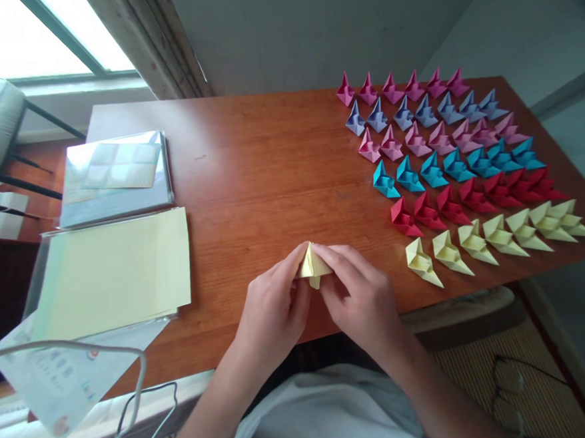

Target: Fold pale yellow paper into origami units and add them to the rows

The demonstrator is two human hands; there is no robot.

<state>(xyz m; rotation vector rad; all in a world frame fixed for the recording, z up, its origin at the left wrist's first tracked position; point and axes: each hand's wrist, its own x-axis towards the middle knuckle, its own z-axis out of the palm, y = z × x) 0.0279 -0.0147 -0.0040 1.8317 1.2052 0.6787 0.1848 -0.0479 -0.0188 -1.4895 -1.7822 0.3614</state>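
Note:
Between both hands, just above the table's front edge, is a small pale yellow folded paper piece [314, 264]. My left hand [278, 300] pinches its left side, and my right hand [360, 291] pinches its right side. The peak of the piece points away from me, and a small flap hangs below its middle. Parts of it are hidden behind my fingers. To the right of my right hand lies a row of yellow origami boats [420, 262] with pointed ends, of a similar pale yellow paper.
Behind the yellow row stand rows of red [449, 203], blue [432, 169], pink [417, 140], lilac [403, 113] and magenta [391, 88] folded pieces. At left lie yellow paper sheets [116, 271] and a plastic-wrapped pack [115, 198]. A white cable [141, 369] hangs near the front left.

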